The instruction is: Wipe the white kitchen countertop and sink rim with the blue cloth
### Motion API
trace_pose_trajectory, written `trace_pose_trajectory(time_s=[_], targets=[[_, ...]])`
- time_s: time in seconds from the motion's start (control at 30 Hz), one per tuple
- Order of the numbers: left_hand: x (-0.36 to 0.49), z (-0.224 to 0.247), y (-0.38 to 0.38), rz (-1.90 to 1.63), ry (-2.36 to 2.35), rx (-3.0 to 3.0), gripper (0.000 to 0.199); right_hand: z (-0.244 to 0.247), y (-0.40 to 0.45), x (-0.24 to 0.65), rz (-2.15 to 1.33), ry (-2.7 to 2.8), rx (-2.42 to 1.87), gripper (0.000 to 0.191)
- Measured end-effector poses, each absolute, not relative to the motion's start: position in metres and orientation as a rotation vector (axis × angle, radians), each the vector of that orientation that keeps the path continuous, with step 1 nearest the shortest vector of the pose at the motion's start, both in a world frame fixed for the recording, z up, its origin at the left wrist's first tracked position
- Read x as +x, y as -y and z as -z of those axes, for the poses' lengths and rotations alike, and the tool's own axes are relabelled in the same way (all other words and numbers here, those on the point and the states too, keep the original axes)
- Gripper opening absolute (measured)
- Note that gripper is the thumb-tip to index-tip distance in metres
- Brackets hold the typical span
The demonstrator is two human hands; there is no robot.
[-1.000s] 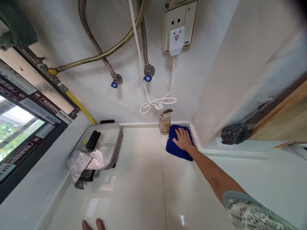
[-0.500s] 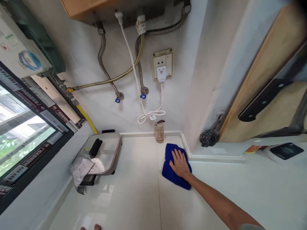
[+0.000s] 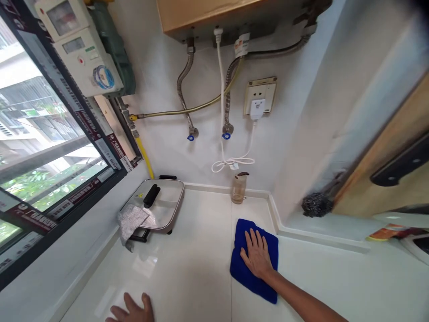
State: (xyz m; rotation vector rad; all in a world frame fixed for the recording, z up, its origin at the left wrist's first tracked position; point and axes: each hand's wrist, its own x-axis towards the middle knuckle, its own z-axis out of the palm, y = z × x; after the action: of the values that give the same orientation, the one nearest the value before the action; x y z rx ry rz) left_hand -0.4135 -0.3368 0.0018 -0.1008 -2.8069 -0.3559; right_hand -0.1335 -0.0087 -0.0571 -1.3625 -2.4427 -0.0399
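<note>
My right hand (image 3: 259, 259) lies flat on a dark blue cloth (image 3: 243, 279), fingers spread and palm pressed against it. The cloth is laid out on the glossy white countertop (image 3: 197, 255), near the corner where two walls meet. At the bottom edge of the view, my left hand (image 3: 134, 311) shows only in part; its fingers are apart and nothing is in them. A clear bottle with a brown cap (image 3: 238, 190) stands against the back wall, a little beyond the cloth.
At the left stands a square electric pan (image 3: 167, 201) with a glass lid, a grey rag (image 3: 132, 221) draped over its corner. A steel scourer (image 3: 317, 205) hangs at the right beside a wooden board with a black-handled knife (image 3: 402, 163). A looped white cord (image 3: 233, 162) hangs above the bottle.
The view has swung left and shifted. My right hand and the blue cloth have come nearer to me, away from the back wall. More of my left hand has entered at the bottom.
</note>
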Motion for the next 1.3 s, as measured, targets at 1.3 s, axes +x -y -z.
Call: trace_pose_trajectory(time_s=[1.3], targets=[[-0.402, 0.012, 0.347, 0.221, 2.861, -0.168, 0.064, 0.008, 0.095, -0.353, -0.180, 3.006, -0.466, 0.078]])
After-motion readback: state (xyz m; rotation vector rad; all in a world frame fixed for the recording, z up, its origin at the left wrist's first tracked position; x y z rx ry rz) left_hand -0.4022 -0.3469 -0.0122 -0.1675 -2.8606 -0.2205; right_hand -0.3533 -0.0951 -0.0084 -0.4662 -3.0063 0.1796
